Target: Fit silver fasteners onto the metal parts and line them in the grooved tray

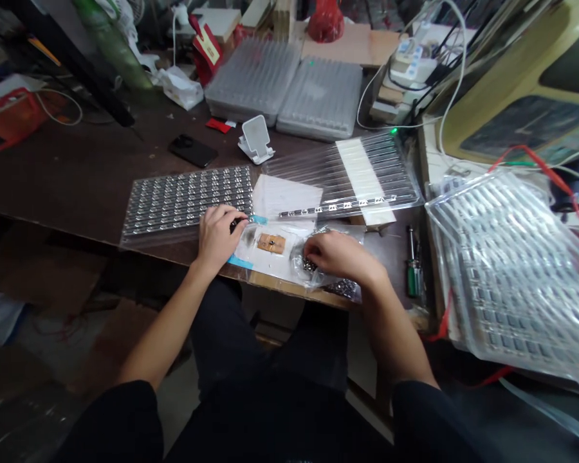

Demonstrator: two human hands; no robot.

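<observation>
I'm resting the left hand [219, 231], half-curled, by the near right corner of the tray [188, 196] and bunching the right hand [335, 252] at the bag [313, 276], lying by the tabletop [67, 167]'s near edge; whether either's gripping anything, I can't tell.

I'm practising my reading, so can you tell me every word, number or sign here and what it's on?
No words, numbers or signs can be read.
Pale patch on the red thing: too blurred to read.
White packet: too blurred to tell.
Brown piece: no readable marking.
</observation>
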